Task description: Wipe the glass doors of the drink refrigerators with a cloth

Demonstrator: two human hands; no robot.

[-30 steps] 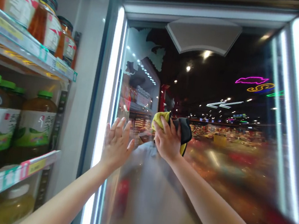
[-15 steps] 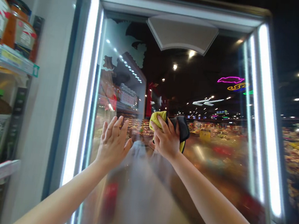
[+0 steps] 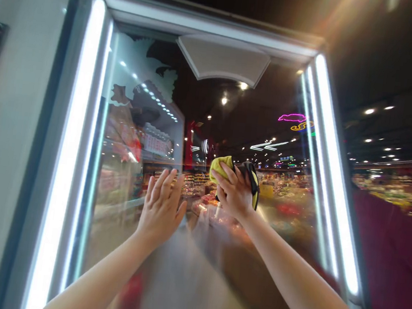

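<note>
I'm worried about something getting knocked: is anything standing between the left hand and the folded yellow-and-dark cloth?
Nothing visible stands between the bare left hand and the folded yellow-and-dark cloth under the right hand. The gap shows only the flat glass pane and blurred lights and shapes in it.

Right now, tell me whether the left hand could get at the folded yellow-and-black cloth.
Probably yes: the left hand is open and empty beside the cloth, with nothing visible between them, though the right hand covers part of it.

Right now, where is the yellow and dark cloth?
In the head view, the cloth is under the right hand against the glass pane, right of the left hand.
</note>
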